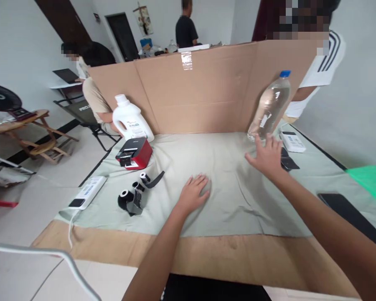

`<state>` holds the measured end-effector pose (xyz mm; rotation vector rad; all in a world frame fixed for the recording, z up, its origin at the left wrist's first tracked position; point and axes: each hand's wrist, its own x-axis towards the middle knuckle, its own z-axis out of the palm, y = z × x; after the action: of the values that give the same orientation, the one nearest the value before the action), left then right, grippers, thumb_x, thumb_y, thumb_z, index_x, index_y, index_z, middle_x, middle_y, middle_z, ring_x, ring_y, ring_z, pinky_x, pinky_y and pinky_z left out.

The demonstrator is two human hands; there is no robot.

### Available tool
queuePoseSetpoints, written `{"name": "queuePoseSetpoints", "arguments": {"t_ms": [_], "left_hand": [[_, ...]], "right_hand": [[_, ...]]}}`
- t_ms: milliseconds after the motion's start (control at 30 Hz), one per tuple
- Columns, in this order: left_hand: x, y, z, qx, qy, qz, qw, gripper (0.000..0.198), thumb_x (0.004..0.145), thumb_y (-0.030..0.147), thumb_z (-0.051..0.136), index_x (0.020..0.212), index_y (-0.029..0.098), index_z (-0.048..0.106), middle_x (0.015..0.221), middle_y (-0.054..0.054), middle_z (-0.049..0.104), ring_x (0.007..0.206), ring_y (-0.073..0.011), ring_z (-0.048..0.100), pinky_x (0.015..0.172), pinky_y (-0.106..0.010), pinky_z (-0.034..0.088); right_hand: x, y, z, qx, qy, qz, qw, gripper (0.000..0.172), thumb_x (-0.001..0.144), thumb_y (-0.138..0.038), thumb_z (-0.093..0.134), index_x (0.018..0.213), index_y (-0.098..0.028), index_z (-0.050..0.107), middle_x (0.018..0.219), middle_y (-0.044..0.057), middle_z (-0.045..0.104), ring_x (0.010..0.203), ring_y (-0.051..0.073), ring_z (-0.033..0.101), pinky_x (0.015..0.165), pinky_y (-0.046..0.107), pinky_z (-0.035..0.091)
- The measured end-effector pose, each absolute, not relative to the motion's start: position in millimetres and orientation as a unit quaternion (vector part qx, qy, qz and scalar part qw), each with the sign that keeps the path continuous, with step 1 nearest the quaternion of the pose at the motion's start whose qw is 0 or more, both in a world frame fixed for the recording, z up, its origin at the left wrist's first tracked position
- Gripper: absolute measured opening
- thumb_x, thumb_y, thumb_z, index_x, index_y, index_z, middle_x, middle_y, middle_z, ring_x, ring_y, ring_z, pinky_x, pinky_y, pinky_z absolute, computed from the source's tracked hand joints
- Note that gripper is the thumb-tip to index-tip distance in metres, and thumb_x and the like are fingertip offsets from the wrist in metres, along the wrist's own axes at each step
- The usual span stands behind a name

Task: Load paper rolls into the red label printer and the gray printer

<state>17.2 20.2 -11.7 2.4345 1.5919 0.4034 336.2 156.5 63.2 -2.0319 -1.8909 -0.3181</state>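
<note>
Rolls (pixel 124 201), three; one bottle (pixel 271 106) near right hand (pixel 268 158).

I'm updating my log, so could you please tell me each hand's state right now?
Left hand: open on the cloth, holding nothing.
Right hand: open near the bottle, holding nothing.

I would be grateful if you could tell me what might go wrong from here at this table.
The right hand is spread close by the base of the tall clear bottle; a careless bump might tip it over.

The left hand appears to rest on the creased cloth; if it dragged the fabric, the black rolls could shift or roll.
</note>
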Motion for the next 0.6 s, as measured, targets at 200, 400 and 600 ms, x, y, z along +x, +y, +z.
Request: {"name": "queuePoseSetpoints", "arguments": {"t_ms": [200, 400, 600], "left_hand": [[-34.3, 9.7, 31.5, 0.679, 0.545, 0.490, 0.053, 0.029, 0.096, 0.024, 0.055, 0.119, 0.026, 0.071, 0.127, -0.008, 0.072, 0.125, -0.0236, 0.064, 0.111, -0.045, 0.050], [-209.1, 34.5, 79.8, 0.323, 0.679, 0.659, 0.030, 0.021, 0.090, 0.020, 0.057, 0.109, 0.018, 0.067, 0.116, -0.006, 0.070, 0.113, -0.0185, 0.064, 0.103, -0.033, 0.050], [-304.4, 87.4, 65.0, 0.231, 0.753, 0.571, 0.229, 0.010, 0.078, 0.021, 0.069, 0.083, 0.013, 0.070, 0.079, -0.005, 0.069, 0.081, -0.0205, 0.066, 0.079, -0.036, 0.055]], "right_hand": [[189.5, 114.9, 43.2, -0.497, -0.817, 0.048, 0.288, 0.071, 0.088, -0.037, 0.059, 0.152, -0.011, 0.046, 0.155, 0.024, 0.045, 0.146, 0.037, 0.040, 0.119, 0.057, 0.033], [34.3, 123.2, 46.6, -0.367, -0.811, 0.324, 0.320, 0.048, 0.092, -0.036, 0.054, 0.138, -0.023, 0.063, 0.145, 0.010, 0.061, 0.136, 0.028, 0.056, 0.116, 0.047, 0.043], [-107.1, 156.3, 49.6, -0.363, -0.784, 0.461, 0.201, 0.096, 0.066, -0.042, 0.085, 0.150, -0.015, 0.049, 0.143, 0.018, 0.061, 0.130, 0.039, 0.058, 0.105, 0.048, 0.050]]}}
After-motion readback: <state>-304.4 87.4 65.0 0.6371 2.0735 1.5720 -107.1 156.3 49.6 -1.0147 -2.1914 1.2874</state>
